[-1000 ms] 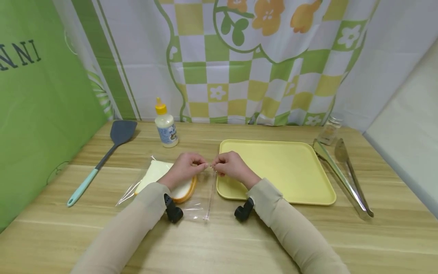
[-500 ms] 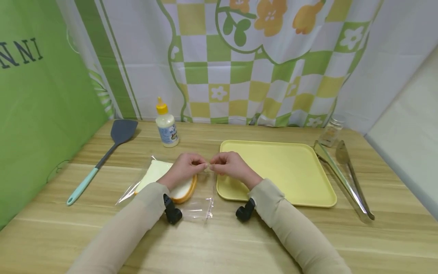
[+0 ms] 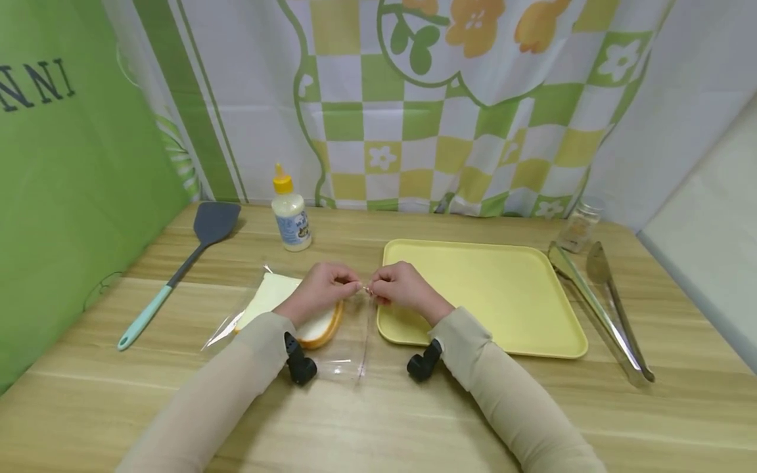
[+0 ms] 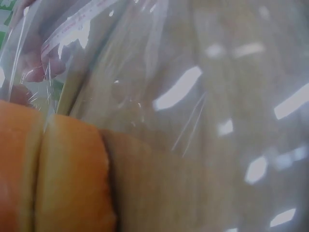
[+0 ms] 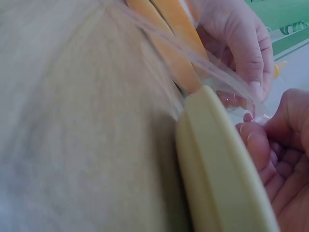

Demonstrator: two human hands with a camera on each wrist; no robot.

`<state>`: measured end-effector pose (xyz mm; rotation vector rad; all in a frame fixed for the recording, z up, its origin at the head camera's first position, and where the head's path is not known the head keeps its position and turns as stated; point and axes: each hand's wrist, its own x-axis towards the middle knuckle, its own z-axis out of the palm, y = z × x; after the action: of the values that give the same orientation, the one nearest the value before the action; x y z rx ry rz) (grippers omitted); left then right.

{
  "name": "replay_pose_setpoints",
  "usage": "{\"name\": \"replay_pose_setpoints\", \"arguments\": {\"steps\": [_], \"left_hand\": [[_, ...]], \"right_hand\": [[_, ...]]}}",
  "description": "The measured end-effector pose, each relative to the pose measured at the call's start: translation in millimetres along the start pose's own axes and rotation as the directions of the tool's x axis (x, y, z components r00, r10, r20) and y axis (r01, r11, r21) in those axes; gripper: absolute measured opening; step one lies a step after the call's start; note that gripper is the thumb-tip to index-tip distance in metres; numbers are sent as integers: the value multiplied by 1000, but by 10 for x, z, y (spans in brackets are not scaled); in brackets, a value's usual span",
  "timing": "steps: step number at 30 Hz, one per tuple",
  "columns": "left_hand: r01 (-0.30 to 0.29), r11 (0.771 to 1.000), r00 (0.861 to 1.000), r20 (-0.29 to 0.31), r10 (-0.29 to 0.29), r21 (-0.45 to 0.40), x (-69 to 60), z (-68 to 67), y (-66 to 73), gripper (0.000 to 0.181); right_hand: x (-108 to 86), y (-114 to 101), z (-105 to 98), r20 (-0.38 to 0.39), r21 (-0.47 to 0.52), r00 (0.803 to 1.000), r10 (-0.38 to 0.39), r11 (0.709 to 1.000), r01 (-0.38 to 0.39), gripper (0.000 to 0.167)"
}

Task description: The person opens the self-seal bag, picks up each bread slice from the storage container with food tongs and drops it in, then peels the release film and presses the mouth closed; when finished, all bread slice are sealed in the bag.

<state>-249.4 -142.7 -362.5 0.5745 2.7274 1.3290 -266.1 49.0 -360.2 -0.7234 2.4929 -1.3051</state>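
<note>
A clear plastic bag (image 3: 349, 358) lies on the table with bread slices (image 3: 267, 297) inside it. In the left wrist view the brown crusts of two bread slices show side by side through the film. My left hand (image 3: 319, 292) lies over the bread and pinches the bag's edge between thumb and fingers. Opposite it, my right hand (image 3: 408, 289) pinches the same edge, above the left rim of the yellow tray (image 3: 479, 289). Both sets of fingertips almost meet. The right wrist view shows the bag's strip-like edge (image 5: 193, 55) running to the pinched spot.
A squeeze bottle (image 3: 292, 220) with a yellow cap stands behind the bag. A spatula (image 3: 188, 266) lies at the left. Metal tongs (image 3: 600, 312) lie right of the tray, near a small glass jar (image 3: 579, 225). A patterned curtain (image 3: 408, 131) hangs behind the table.
Both hands stay at nearly the same spot on the bag's edge, with small fingertip movements. The bag's front right corner has shifted slightly. The head view has tilted a little.
</note>
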Motion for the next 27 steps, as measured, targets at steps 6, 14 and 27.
{"name": "replay_pose_setpoints", "arguments": {"steps": [6,14,27], "left_hand": [[-9,1000,1000,-5,9,3,9,-11,-6,12],[23,1000,1000,-11,-23,7,32,-9,-28,12],[25,1000,999,-28,-25,-11,15,-2,10,12]], "right_hand": [[-28,-5,-21,32,69,999,-12,998,10,18],[-60,44,-44,20,224,996,-84,971,77,27],[-58,63,-61,36,160,989,-145,977,138,16]]}}
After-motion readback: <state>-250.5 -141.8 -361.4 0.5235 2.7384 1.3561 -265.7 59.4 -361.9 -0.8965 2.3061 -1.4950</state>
